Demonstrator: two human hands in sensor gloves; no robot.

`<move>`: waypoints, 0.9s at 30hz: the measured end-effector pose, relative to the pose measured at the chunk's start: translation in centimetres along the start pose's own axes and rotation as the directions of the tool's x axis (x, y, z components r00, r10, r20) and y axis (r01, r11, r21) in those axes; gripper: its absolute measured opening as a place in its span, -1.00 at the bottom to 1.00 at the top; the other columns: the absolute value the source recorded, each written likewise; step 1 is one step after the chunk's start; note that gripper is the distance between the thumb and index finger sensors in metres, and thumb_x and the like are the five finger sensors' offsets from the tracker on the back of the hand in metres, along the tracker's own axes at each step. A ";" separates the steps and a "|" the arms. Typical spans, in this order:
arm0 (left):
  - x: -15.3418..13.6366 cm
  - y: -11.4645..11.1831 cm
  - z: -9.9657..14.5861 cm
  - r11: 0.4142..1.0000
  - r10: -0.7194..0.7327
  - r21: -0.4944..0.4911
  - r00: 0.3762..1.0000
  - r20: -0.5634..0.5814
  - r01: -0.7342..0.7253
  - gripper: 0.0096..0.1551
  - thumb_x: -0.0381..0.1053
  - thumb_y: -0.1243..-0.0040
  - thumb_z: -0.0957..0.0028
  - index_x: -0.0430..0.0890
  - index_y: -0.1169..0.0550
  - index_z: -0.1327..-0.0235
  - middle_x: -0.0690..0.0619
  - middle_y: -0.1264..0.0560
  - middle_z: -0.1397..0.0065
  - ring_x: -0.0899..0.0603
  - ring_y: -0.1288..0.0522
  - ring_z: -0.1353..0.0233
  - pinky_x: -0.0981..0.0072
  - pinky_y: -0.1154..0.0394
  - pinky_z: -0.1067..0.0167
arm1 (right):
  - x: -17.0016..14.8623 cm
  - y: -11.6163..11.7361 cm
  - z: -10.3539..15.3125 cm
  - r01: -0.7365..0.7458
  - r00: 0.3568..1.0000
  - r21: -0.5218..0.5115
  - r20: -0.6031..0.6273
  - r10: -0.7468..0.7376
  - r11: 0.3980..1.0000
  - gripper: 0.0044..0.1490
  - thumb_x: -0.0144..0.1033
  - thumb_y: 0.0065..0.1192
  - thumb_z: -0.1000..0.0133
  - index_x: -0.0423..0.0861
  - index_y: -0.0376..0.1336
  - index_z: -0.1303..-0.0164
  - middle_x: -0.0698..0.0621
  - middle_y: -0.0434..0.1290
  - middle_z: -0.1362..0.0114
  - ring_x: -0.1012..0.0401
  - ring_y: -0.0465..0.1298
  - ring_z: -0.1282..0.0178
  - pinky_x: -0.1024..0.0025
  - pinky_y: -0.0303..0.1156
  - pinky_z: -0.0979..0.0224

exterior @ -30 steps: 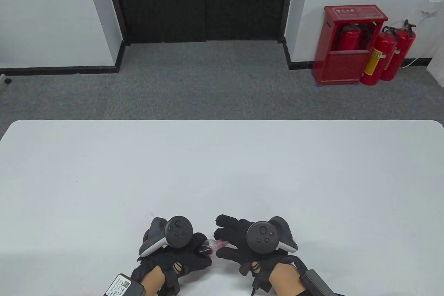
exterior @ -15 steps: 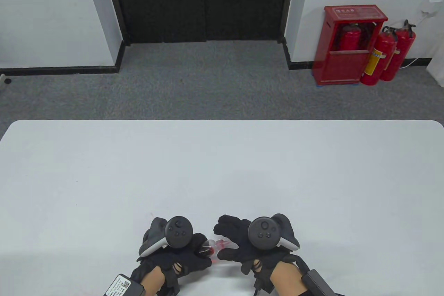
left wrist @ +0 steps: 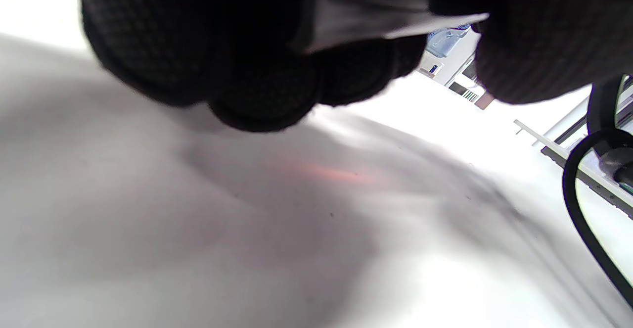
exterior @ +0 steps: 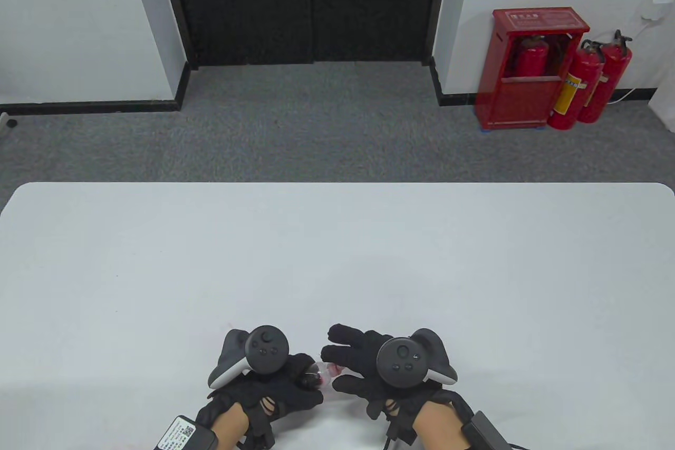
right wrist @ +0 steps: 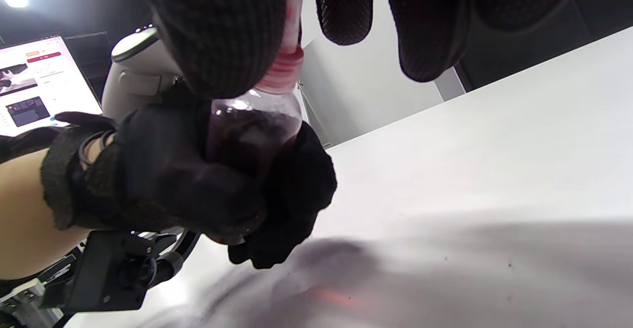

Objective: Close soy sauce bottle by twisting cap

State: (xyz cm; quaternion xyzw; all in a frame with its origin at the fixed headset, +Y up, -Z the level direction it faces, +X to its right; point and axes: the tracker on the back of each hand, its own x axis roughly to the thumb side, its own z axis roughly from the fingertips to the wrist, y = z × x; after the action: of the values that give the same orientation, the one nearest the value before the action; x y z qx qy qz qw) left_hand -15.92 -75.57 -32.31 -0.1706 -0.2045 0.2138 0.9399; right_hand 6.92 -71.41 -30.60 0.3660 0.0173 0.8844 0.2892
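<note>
Gripping the small clear plastic soy sauce bottle with dark liquid (right wrist: pixel 249 140), the black-gloved left hand (exterior: pixel 274 384) wraps its fingers around the body, just above the near edge of the white table (exterior: pixel 337 260). Bottle lies tilted, neck toward the right. The black-gloved right hand (exterior: pixel 369 365) pinches the red ribbed screw cap (right wrist: pixel 282 73) between thumb and fingers; remaining fingers extend loosely.
</note>
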 end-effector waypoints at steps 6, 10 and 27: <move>0.0 0.0 0.0 1.000 0.001 0.001 1.000 0.006 -0.001 -0.31 0.51 -0.47 0.24 0.29 -0.60 -0.15 0.33 -0.70 -0.10 0.01 -0.80 0.00 0.18 -0.71 0.10 | 0.0 0.0 0.0 -0.011 1.000 -0.007 -0.005 0.011 1.000 -0.24 -0.06 0.45 0.09 0.14 0.28 -0.37 -0.07 0.25 -0.67 -0.23 0.50 -0.22 -0.26 0.38 -0.13; 0.0 0.1 0.1 1.000 -0.010 0.001 1.000 0.006 0.010 -0.31 0.51 -0.47 0.24 0.29 -0.60 -0.15 0.33 -0.70 -0.10 0.01 -0.80 0.00 0.18 -0.71 0.10 | 0.0 0.1 0.0 -0.010 1.000 -0.002 -0.010 0.010 1.000 -0.24 -0.04 0.43 0.09 0.10 0.30 -0.36 -0.08 0.28 -0.65 -0.23 0.51 -0.20 -0.26 0.39 -0.13; 0.4 0.7 0.5 0.996 -0.043 0.084 0.994 0.098 0.034 -0.32 0.50 -0.49 0.26 0.30 -0.62 -0.13 0.35 -0.72 -0.06 0.02 -0.81 0.04 0.15 -0.71 0.14 | 0.8 0.3 -0.3 -0.051 0.999 -0.033 0.002 0.052 0.998 -0.25 0.11 0.30 0.07 -0.17 0.44 -0.14 -0.15 0.64 -0.16 -0.18 0.63 0.05 -0.21 0.47 -0.03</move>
State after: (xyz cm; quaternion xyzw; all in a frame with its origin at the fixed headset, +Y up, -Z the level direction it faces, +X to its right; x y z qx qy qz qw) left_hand -16.05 -74.70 -32.02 -0.1169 -0.2454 0.2120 0.9387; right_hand 6.16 -71.16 -30.24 0.3628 -0.0072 0.8911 0.2723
